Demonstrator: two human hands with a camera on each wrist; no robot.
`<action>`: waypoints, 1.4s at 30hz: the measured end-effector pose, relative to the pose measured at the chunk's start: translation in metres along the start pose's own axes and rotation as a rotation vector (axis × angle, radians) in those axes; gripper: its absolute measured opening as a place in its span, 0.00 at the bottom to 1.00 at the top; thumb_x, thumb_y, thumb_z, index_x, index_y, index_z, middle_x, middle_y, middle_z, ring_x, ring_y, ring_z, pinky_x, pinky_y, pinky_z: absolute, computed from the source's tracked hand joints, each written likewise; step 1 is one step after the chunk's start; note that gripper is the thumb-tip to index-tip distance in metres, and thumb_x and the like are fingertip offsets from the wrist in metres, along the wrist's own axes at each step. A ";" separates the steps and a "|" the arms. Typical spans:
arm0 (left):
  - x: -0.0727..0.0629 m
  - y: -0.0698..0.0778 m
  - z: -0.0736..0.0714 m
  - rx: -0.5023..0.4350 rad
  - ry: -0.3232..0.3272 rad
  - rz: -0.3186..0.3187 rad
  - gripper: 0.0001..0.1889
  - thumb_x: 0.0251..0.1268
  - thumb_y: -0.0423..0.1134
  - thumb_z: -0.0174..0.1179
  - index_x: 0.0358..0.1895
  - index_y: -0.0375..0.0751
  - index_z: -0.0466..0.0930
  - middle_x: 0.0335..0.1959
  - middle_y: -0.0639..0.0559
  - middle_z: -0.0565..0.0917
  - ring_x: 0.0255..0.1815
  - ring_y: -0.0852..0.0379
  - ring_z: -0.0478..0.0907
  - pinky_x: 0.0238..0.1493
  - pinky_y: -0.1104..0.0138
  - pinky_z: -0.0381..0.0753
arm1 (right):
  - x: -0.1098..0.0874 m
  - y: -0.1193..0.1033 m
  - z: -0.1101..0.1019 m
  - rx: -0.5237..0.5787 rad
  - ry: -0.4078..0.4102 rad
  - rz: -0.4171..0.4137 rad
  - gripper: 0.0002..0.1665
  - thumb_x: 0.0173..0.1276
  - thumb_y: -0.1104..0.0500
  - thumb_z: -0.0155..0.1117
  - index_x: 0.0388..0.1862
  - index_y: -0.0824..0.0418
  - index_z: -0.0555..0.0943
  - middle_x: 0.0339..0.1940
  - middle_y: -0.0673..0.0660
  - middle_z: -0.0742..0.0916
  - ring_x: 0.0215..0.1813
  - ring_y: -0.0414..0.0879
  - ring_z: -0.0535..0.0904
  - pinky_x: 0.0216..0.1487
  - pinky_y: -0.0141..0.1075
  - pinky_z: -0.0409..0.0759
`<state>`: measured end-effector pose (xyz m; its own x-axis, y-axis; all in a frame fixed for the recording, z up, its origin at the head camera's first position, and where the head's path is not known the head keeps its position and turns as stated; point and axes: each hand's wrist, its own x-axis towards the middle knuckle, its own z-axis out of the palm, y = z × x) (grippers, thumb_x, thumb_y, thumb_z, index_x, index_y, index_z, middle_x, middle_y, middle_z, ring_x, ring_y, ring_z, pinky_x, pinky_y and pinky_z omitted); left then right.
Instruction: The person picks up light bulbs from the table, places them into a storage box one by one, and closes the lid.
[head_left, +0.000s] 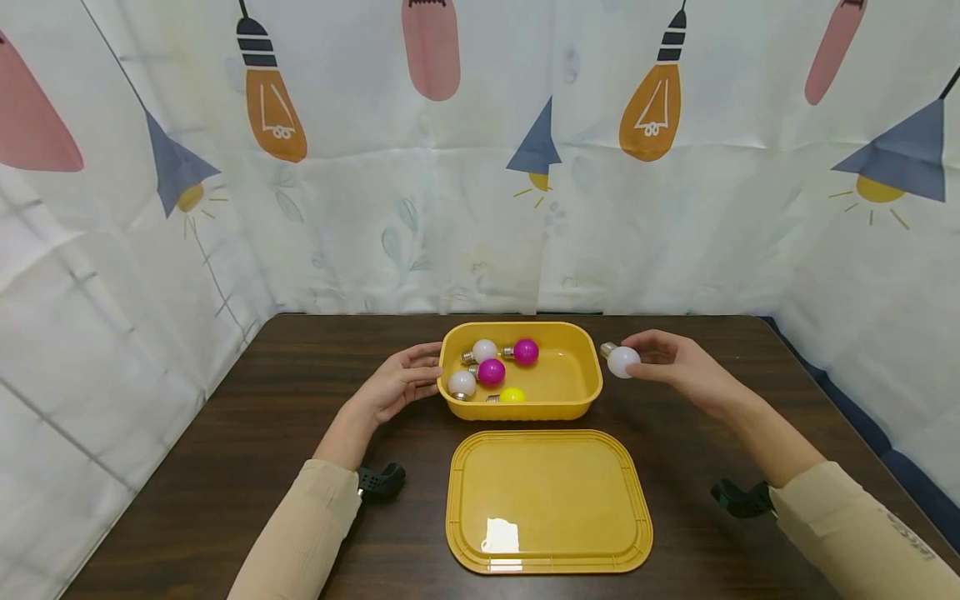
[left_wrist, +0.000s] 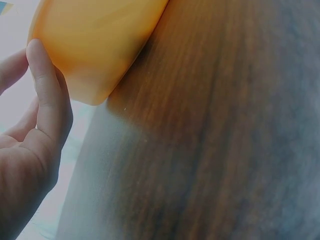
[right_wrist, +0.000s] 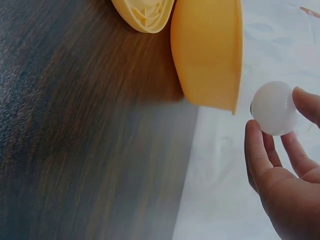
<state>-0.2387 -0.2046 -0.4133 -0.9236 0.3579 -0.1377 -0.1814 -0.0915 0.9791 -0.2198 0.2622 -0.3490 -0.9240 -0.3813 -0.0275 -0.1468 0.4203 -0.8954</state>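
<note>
In the head view, my right hand (head_left: pixel 663 365) pinches a white light bulb (head_left: pixel 623 362) just beyond the right end of a yellow box (head_left: pixel 551 410). The bulb's metal screw base points up and left, away from the palm. In the right wrist view, the round white bulb (right_wrist: pixel 274 108) sits between thumb and fingertips. At the box's left end, my left hand (head_left: pixel 397 386) touches the rim and outer wall with fairly straight fingers. Inside the box lie white bulbs (head_left: pixel 462 383), magenta bulbs (head_left: pixel 491 372) and a yellow bulb (head_left: pixel 513 395).
A flat yellow lid (head_left: pixel 551 500) lies on the dark wooden table (head_left: pixel 300 417), in front of the box. Black straps (head_left: pixel 382 482) are around both wrists. A white printed curtain (head_left: pixel 480 233) hangs behind the table and along its sides.
</note>
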 end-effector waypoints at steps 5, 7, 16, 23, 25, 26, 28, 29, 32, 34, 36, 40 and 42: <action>0.001 -0.001 -0.001 -0.002 0.000 0.003 0.32 0.78 0.30 0.57 0.80 0.35 0.57 0.66 0.31 0.73 0.47 0.56 0.84 0.51 0.65 0.85 | 0.002 -0.003 0.002 -0.003 -0.007 -0.006 0.28 0.74 0.54 0.70 0.66 0.66 0.75 0.62 0.64 0.80 0.59 0.56 0.79 0.62 0.46 0.78; 0.001 -0.001 -0.001 -0.002 0.000 0.004 0.31 0.78 0.30 0.56 0.80 0.35 0.57 0.66 0.31 0.73 0.47 0.56 0.84 0.51 0.65 0.85 | 0.003 -0.005 0.003 0.001 -0.012 -0.008 0.28 0.74 0.54 0.70 0.66 0.66 0.75 0.62 0.64 0.80 0.60 0.56 0.79 0.62 0.45 0.78; -0.001 0.000 0.000 -0.004 0.003 -0.002 0.32 0.78 0.30 0.57 0.80 0.36 0.57 0.68 0.30 0.72 0.48 0.55 0.84 0.52 0.65 0.85 | 0.008 -0.009 0.008 0.018 -0.030 -0.017 0.28 0.74 0.55 0.70 0.66 0.67 0.75 0.63 0.65 0.80 0.60 0.57 0.79 0.62 0.47 0.78; -0.001 0.000 0.000 -0.008 0.006 -0.007 0.33 0.78 0.31 0.58 0.80 0.36 0.57 0.68 0.30 0.71 0.49 0.54 0.84 0.52 0.65 0.85 | 0.013 -0.010 0.013 0.032 -0.040 -0.026 0.28 0.73 0.55 0.71 0.66 0.66 0.75 0.62 0.64 0.81 0.60 0.57 0.79 0.61 0.44 0.79; -0.001 0.000 0.000 -0.010 0.004 -0.006 0.33 0.78 0.31 0.58 0.80 0.36 0.57 0.69 0.29 0.71 0.48 0.55 0.84 0.51 0.65 0.85 | 0.015 -0.011 0.014 0.033 -0.043 -0.028 0.28 0.73 0.55 0.71 0.66 0.66 0.76 0.62 0.64 0.81 0.60 0.57 0.79 0.62 0.47 0.78; -0.001 0.000 0.000 -0.012 0.004 -0.005 0.33 0.78 0.30 0.58 0.80 0.36 0.57 0.69 0.29 0.71 0.48 0.55 0.84 0.51 0.66 0.85 | 0.015 -0.011 0.015 0.029 -0.042 -0.029 0.28 0.72 0.55 0.71 0.66 0.66 0.76 0.62 0.64 0.81 0.60 0.57 0.79 0.62 0.48 0.78; -0.001 0.001 0.001 -0.012 0.004 -0.004 0.33 0.78 0.30 0.57 0.80 0.36 0.57 0.69 0.29 0.71 0.47 0.55 0.84 0.51 0.66 0.85 | 0.017 -0.012 0.016 0.026 -0.040 -0.030 0.28 0.72 0.55 0.72 0.65 0.66 0.76 0.62 0.63 0.81 0.60 0.57 0.79 0.63 0.50 0.76; -0.001 0.001 0.001 -0.012 0.005 -0.003 0.33 0.78 0.30 0.57 0.80 0.36 0.57 0.69 0.30 0.71 0.47 0.56 0.84 0.51 0.66 0.85 | 0.017 -0.012 0.016 0.028 -0.040 -0.031 0.28 0.72 0.54 0.72 0.65 0.65 0.76 0.62 0.63 0.81 0.60 0.57 0.79 0.64 0.51 0.76; -0.001 0.000 0.001 -0.013 0.008 -0.003 0.32 0.78 0.30 0.57 0.80 0.36 0.57 0.67 0.31 0.72 0.46 0.56 0.84 0.50 0.66 0.85 | 0.020 -0.013 0.018 0.032 -0.041 -0.030 0.28 0.71 0.54 0.72 0.65 0.65 0.77 0.61 0.63 0.82 0.60 0.57 0.79 0.65 0.53 0.75; -0.001 0.000 0.001 -0.014 0.009 -0.003 0.32 0.78 0.30 0.57 0.80 0.36 0.58 0.66 0.32 0.74 0.45 0.56 0.84 0.50 0.66 0.85 | 0.022 -0.014 0.020 0.041 -0.046 -0.031 0.28 0.71 0.55 0.72 0.64 0.65 0.77 0.61 0.63 0.82 0.60 0.57 0.79 0.65 0.52 0.76; -0.001 0.000 0.001 -0.016 0.010 -0.003 0.31 0.78 0.30 0.57 0.80 0.36 0.58 0.65 0.33 0.75 0.45 0.56 0.85 0.49 0.66 0.85 | 0.024 -0.014 0.022 0.041 -0.052 -0.035 0.28 0.71 0.55 0.72 0.64 0.65 0.77 0.60 0.63 0.82 0.60 0.57 0.79 0.65 0.51 0.76; -0.001 0.001 0.001 -0.021 0.010 -0.004 0.32 0.78 0.29 0.56 0.80 0.36 0.58 0.65 0.34 0.75 0.45 0.56 0.84 0.49 0.66 0.85 | 0.026 -0.016 0.025 0.034 -0.055 -0.048 0.28 0.71 0.55 0.72 0.64 0.65 0.77 0.60 0.63 0.82 0.59 0.57 0.79 0.64 0.50 0.77; -0.002 0.001 0.001 -0.025 0.012 -0.005 0.32 0.78 0.29 0.57 0.80 0.36 0.57 0.66 0.33 0.74 0.45 0.56 0.84 0.49 0.66 0.85 | 0.028 -0.017 0.026 0.035 -0.058 -0.051 0.27 0.71 0.56 0.72 0.64 0.65 0.77 0.60 0.63 0.82 0.59 0.57 0.79 0.63 0.50 0.77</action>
<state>-0.2365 -0.2042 -0.4120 -0.9266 0.3473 -0.1444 -0.1941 -0.1128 0.9745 -0.2334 0.2227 -0.3460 -0.8933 -0.4494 -0.0062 -0.1800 0.3704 -0.9113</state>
